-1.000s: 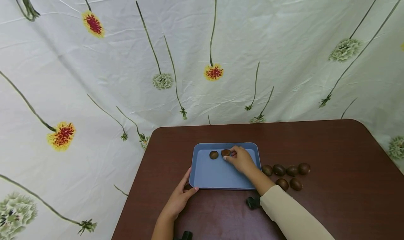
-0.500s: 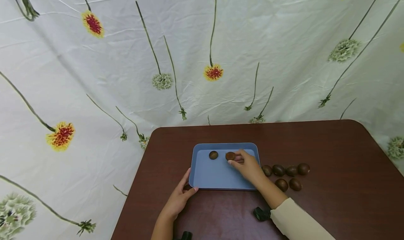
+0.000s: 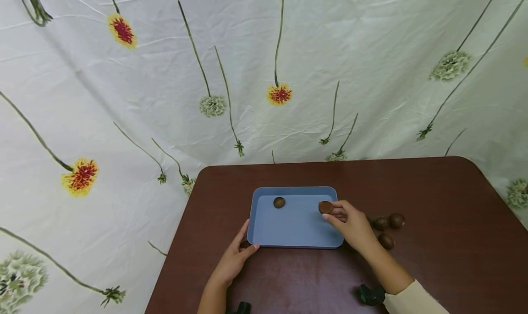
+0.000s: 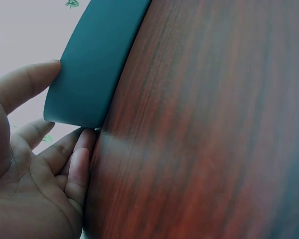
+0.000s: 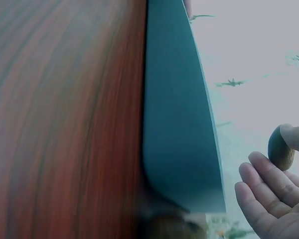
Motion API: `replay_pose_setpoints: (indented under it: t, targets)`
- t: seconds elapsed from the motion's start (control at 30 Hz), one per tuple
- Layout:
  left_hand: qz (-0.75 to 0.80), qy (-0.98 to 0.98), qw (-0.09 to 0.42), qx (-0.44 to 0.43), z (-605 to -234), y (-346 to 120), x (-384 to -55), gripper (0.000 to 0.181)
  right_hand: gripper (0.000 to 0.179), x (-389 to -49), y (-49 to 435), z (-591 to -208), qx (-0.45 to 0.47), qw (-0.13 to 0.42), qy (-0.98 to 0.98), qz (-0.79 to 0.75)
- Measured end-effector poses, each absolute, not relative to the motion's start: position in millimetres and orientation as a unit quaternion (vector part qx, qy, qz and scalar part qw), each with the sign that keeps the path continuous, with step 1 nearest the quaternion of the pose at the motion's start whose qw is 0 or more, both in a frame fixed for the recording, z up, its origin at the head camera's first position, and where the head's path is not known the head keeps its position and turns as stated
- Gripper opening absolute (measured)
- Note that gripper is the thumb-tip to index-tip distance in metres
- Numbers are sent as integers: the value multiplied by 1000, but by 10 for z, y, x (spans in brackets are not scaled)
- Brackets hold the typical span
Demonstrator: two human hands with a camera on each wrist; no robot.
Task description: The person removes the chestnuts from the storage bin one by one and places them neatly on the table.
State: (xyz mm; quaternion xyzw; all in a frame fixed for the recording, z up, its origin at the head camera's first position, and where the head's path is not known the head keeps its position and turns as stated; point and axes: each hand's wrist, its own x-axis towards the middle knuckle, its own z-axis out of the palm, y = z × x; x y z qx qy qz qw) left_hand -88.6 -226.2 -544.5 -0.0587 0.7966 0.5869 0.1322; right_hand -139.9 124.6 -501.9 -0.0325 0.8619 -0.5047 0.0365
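Observation:
A shallow blue tray (image 3: pixel 288 231) lies on the table. At its near left corner, my left hand (image 3: pixel 232 261) grips the edge, with the thumb at the front side and the index finger along the left side. My right hand (image 3: pixel 354 227) pinches a brown egg-shaped fruit (image 3: pixel 325 207) between thumb and fingers, over the tray's right rim. The right wrist view shows this fruit (image 5: pixel 281 149) held above the tray's rim, its other fingers spread. One more brown fruit (image 3: pixel 279 202) sits at the tray's upper left. Its exact kind is unclear.
Several more brown fruits (image 3: pixel 397 220) lie on the dark wood table (image 3: pixel 445 259) right of the tray, some hidden behind my right hand and forearm. A white flowered cloth (image 3: pixel 247 75) hangs behind the table. A black wrist device (image 3: pixel 371 294) is on the right forearm.
My right hand has moved right across the tray, carrying the brown fruit from beside the other one to the right rim. The left hand and the tray have stayed put.

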Motion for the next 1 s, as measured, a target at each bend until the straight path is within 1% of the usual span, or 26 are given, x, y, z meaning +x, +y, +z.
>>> replay_pose_setpoints:
  t: [0.2, 0.3, 0.57, 0.87, 1.0]
  targets:
    - [583, 799, 137, -58, -5436, -2267, -888, 81, 53, -1243, 1533, -4985, -25, 0, 876, -482]
    - [578, 802, 140, -59, -5421, -2267, -889, 81, 57, -1154, 1669, -4988, -13, -6, 882, -470]
    - [575, 803, 145, -60, -5434, -2269, -898, 81, 64, -941, 1989, -4995, 21, 6, 896, -444]
    - [574, 805, 140, -62, -5462, -2273, -905, 82, 74, -751, 2280, -5088, 60, 32, 901, -429]
    - [576, 804, 138, -58, -5463, -2269, -909, 82, 77, -675, 2409, -5131, 79, 33, 902, -424]
